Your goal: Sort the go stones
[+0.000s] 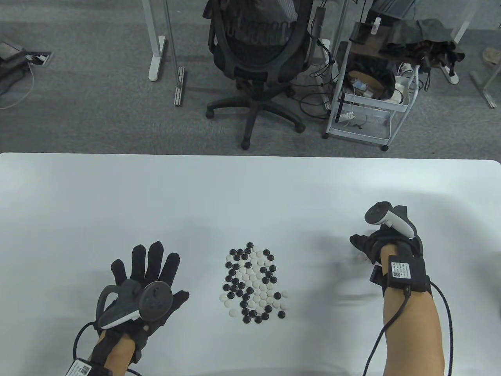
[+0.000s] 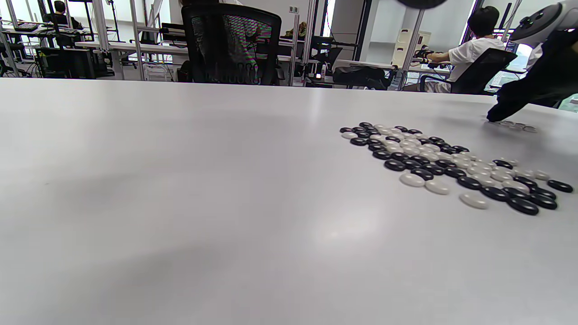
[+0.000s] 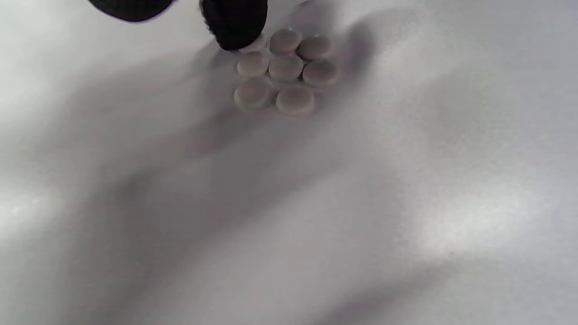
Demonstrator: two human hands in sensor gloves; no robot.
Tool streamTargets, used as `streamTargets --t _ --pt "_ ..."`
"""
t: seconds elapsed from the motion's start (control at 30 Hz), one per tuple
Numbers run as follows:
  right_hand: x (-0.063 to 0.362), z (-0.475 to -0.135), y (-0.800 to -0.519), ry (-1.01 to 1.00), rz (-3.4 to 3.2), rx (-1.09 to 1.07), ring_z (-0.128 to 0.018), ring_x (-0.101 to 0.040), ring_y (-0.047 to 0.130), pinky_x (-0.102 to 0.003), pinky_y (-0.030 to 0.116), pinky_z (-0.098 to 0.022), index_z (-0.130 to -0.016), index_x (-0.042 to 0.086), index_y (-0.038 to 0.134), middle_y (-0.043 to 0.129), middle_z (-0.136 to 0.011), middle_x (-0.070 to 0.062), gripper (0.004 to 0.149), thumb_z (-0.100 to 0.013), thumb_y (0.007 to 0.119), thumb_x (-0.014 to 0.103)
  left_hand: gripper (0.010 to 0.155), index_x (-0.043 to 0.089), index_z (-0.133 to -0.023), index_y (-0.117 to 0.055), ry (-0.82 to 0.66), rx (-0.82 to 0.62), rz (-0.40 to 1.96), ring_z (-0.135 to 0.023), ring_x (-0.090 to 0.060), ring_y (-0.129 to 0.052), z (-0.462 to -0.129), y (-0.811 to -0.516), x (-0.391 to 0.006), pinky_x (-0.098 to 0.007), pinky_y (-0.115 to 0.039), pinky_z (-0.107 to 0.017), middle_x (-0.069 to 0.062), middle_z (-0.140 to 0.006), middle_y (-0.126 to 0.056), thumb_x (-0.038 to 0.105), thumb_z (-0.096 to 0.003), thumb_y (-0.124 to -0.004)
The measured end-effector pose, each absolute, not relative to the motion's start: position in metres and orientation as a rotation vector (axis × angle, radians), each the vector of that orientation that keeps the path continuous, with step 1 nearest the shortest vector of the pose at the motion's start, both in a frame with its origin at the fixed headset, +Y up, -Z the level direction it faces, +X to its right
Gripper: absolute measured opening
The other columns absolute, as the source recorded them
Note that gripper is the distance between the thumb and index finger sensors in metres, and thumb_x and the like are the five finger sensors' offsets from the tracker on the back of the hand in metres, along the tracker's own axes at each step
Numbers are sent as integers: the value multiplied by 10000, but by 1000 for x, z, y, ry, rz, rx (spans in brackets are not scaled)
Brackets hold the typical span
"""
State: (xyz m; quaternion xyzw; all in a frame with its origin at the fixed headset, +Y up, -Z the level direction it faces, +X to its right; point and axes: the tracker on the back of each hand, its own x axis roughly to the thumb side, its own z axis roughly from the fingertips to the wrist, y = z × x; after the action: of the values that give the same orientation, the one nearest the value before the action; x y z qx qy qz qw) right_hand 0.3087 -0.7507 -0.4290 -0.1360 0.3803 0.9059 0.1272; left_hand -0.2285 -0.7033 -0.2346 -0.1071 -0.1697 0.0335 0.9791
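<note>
Left of the right hand (image 1: 366,244), whose fingertip touched sorted flat white stones (image 3: 284,67), lay the mixed black-and-white pile (image 1: 254,282); its grip unclear, left hand (image 1: 146,282) spread flat.

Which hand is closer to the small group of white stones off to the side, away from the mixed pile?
Right. The right hand has a fingertip at the white stones; the left hand lies across the mixed pile from them.
</note>
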Motion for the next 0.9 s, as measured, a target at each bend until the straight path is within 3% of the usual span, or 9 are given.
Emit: streamTargets --t 0.1,0.2,0.37,0.5,0.7,0.9 --pt "300 -428 -745 1086 2640 -341 -880 -565 -114 -825 76 -554 -1104 199 543 -17 -1092 -259 643 -551 504 524 781 110 -1186 -100 -342 -217 68 -974 -644 79 -235 -703 -229 -862 -3 -515 -344 -1169 97 548 -632 -432" --pt "271 -421 -740 1110 2654 -150 -881 -559 -123 -824 65 -558 -1106 198 559 -28 -1090 -249 641 -551 516 517 781 110 -1186 -100 -343 -216 66 -974 -643 80 -235 -703 -228 -861 -3 -516 -344 -1170 97 548 -632 -433" --pt "204 -384 -737 1277 2611 356 -883 -555 -118 -825 75 -559 -1090 224 608 -23 -1093 -236 617 -554 513 514 780 109 -1186 -100 -343 -221 62 -973 -644 80 -235 -704 -228 -861 -3 -515 -346 -1169 97 547 -633 -433" --pt "163 -351 -739 1345 2604 634 -884 -554 -119 -825 79 -563 -1097 238 570 -32 -1091 -231 609 -554 510 507 780 110 -1186 -100 -343 -222 61 -973 -644 80 -235 -703 -227 -862 -4 -515 -345 -1169 98 547 -632 -433" --pt "138 -332 -752 1382 2563 764 -875 -555 -133 -827 69 -556 -1110 256 502 -67 -1077 -229 614 -551 502 510 780 110 -1185 -100 -345 -218 61 -973 -643 79 -234 -703 -227 -862 -4 -515 -346 -1169 97 547 -632 -433" --pt "140 -333 -757 1423 2608 725 -870 -550 -142 -824 59 -555 -1119 258 459 -81 -1070 -228 628 -548 501 516 779 110 -1186 -101 -347 -207 68 -974 -642 78 -233 -700 -227 -861 -4 -516 -346 -1169 97 546 -633 -433"
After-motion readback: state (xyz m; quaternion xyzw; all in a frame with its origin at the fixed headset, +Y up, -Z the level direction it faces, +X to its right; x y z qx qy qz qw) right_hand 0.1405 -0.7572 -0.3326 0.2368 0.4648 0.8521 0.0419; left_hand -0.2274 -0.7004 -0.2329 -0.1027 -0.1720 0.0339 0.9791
